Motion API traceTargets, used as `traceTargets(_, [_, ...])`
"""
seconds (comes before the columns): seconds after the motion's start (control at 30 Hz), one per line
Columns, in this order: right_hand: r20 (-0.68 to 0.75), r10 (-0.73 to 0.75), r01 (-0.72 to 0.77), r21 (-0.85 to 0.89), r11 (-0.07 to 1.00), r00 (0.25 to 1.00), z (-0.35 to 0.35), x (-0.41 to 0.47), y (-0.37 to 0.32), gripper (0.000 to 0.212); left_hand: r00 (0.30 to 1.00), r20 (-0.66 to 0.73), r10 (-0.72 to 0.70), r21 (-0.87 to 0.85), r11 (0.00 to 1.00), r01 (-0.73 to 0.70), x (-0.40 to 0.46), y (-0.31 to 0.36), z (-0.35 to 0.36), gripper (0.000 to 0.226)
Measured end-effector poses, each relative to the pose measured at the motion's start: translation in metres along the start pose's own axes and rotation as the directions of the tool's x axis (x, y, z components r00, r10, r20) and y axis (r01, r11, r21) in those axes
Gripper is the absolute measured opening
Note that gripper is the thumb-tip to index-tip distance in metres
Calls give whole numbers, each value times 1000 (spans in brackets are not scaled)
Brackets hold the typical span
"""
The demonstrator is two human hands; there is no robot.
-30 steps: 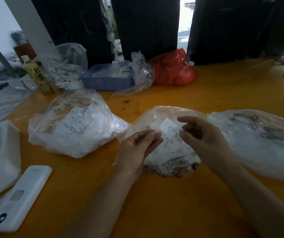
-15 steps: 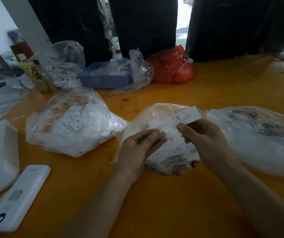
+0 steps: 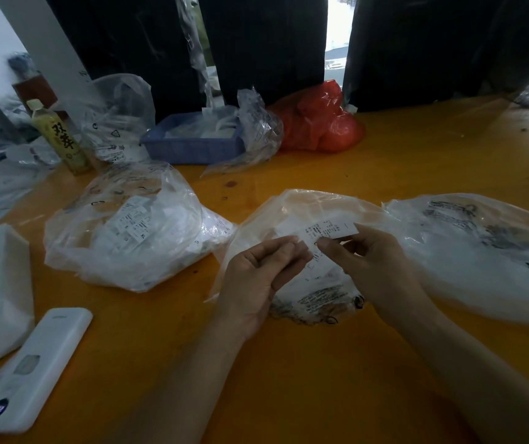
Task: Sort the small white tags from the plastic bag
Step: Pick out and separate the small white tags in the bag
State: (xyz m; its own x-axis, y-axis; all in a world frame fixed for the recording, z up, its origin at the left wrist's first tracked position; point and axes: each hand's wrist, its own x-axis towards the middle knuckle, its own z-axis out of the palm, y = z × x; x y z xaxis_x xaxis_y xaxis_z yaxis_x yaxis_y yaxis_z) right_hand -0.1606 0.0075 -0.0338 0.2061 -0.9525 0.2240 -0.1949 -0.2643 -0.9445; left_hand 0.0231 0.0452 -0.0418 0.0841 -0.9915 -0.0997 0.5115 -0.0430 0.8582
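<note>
two hands meet over the middle plastic bag (image 3: 308,283), which lies on the orange table (image 3: 384,155) just ahead of you. your right hand (image 3: 375,267) pinches one small white tag (image 3: 330,230) by its near end, so the printed strip sticks out toward 12 o'clock above the bag. your left hand (image 3: 256,274) sits at 9 o'clock of the tag, fingers held together and lightly curled, tips close to the tag's left end; whether they touch it or hold more tags you cannot tell.

you look to be in the middle of checking one tag pulled from the bag, so the sort is still under way. more tags show through the bag's clear skin beneath your hands.

at 10 o'clock lies a second bag of tags (image 3: 122,235), with an xl mark visible; at 3 o'clock a third bag (image 3: 480,251). either may be where this one goes.

next, read the size, then carry the tag to its proper pile. keep the pinch light but firm, since the thin slip could slide away.
</note>
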Motion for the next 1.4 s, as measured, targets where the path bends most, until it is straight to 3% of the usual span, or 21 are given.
traceTargets(0.23, [-61, -24, 25, 9, 1000, 998, 3, -2, 1, 6, 999, 35, 2, 46, 999, -3, -1, -1, -2, 22])
traceTargets(0.37, [-30, 12, -13, -21, 1000, 999, 2, -2, 2, 16, 1000, 19, 22, 35, 999, -23, 1, -4, -3, 25])
traceTargets(0.6, [48, -6, 18, -260, 965, 999, 6, -2, 3, 7, 995, -51, 89, 145, 986, -81, 2, -4, -3, 28])
traceTargets(0.73, [-53, -31, 26, -86, 996, 998, 6, -3, 0, 19, 994, -69, 88, 175, 982, -75, 1, -2, -2, 24])
traceTargets(0.83, [-151, -69, 54, -103, 993, 986, 5, -4, -2, 6, 993, -100, 68, 211, 976, -45, 1, -1, -2, 25])
traceTargets(1.17, [1, -116, 113, -232, 966, 993, 14, -10, 0, 13, 990, -115, 87, 289, 956, -50, 2, -3, -4, 34])
traceTargets(1.3, [-85, -118, 97, -221, 970, 989, 11, -8, 1, 18, 996, -17, 87, 279, 957, -79, 0, -2, -5, 30])
traceTargets(1.4, [-124, -94, 74, -153, 985, 988, 6, -6, -1, 18, 979, -22, 205, 451, 875, -173, 1, -1, -7, 34])
